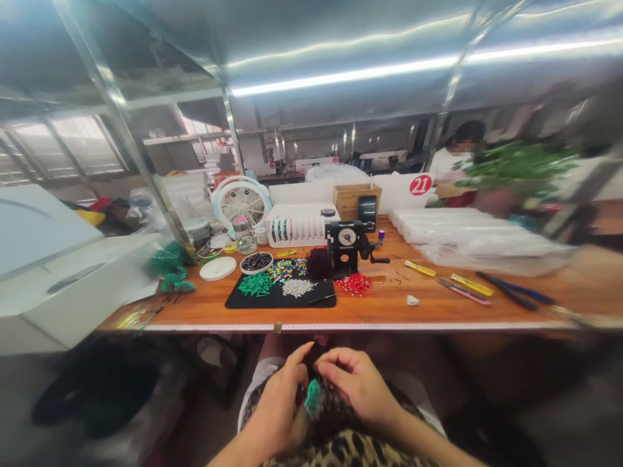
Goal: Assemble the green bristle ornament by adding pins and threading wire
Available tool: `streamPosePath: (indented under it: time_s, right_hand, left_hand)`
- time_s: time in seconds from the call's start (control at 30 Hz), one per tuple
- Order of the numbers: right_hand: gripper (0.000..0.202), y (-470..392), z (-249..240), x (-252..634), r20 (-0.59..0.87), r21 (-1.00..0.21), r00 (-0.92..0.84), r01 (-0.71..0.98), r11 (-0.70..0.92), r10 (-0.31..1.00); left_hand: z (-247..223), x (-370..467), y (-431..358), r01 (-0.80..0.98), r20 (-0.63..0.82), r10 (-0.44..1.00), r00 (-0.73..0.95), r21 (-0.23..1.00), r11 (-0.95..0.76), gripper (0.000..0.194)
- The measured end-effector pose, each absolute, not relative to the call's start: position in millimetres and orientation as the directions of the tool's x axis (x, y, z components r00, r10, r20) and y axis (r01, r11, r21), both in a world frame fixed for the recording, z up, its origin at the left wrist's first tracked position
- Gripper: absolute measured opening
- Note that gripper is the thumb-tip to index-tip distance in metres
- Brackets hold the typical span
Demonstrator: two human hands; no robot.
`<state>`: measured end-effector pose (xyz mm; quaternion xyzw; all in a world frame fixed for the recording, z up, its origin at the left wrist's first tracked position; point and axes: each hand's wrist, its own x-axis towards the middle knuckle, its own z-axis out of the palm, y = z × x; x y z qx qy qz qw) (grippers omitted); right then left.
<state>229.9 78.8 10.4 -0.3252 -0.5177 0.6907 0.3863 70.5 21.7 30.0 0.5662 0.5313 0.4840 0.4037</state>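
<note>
Both hands are over the lap, below the table's front edge. My left hand has its index finger stretched forward and its other fingers curled; a small green bundle hangs beside its fingers. My right hand is closed in a pinch just right of it, thumb against index finger; what it pinches is too small to make out. On the black mat lie green pieces, white beads and multicoloured beads. Red beaded pieces sit at the mat's right.
A black hand-cranked device stands behind the mat, beside a white spool rack. Yellow cutters and pliers lie right. A white box stands left. A person sits beyond the table.
</note>
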Motion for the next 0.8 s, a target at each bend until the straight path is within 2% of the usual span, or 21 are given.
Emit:
streamPosePath:
  time_s: [0.07,0.17,0.27,0.37,0.43,0.5,0.57,0.67,0.73,0.8]
  right_hand:
    - [0.025,80,13,230,-0.008,-0.979,-0.531,-0.171,-0.116,0.847]
    - [0.018,83,17,230,0.027,-0.985,-0.606,-0.151,-0.081,0.795]
    - [0.014,87,22,230,0.017,-0.987,-0.668,-0.130,-0.094,0.744]
    - [0.017,87,23,228,0.022,-0.990,-0.694,-0.114,-0.080,0.719]
    - [0.019,86,20,227,0.008,-0.989,-0.679,-0.113,-0.094,0.735]
    - [0.019,85,17,224,-0.014,-0.985,-0.635,-0.124,-0.120,0.773]
    - [0.018,85,15,222,-0.042,-0.983,-0.572,-0.125,-0.137,0.819]
    - [0.019,86,14,220,-0.053,-0.991,-0.479,-0.081,-0.105,0.876]
    - [0.021,86,16,219,-0.045,-0.995,-0.439,-0.059,-0.078,0.897]
    - [0.023,85,17,219,-0.027,-0.997,-0.417,-0.049,-0.052,0.909]
  left_hand:
    - [31,70,22,0.187,0.058,0.998,0.010,0.981,-0.058,0.070]
    - [33,69,24,0.259,0.031,0.993,0.115,0.964,-0.060,0.075]
    - [42,70,24,0.258,-0.008,0.975,0.220,0.965,-0.050,0.072]
    - [54,72,25,0.204,-0.077,0.963,0.257,0.979,0.024,0.062]
    - [59,74,27,0.112,-0.145,0.947,0.286,0.987,0.117,0.057]
    - [56,75,29,-0.070,-0.234,0.913,0.334,0.960,0.272,0.057]
    - [48,76,31,-0.319,-0.285,0.892,0.351,0.859,0.400,0.057]
    - [33,79,33,-0.578,-0.296,0.919,0.259,0.715,0.393,0.047]
    - [25,82,35,-0.600,-0.314,0.931,0.187,0.714,0.362,0.033]
    - [21,85,36,-0.529,-0.314,0.942,0.122,0.782,0.329,0.016]
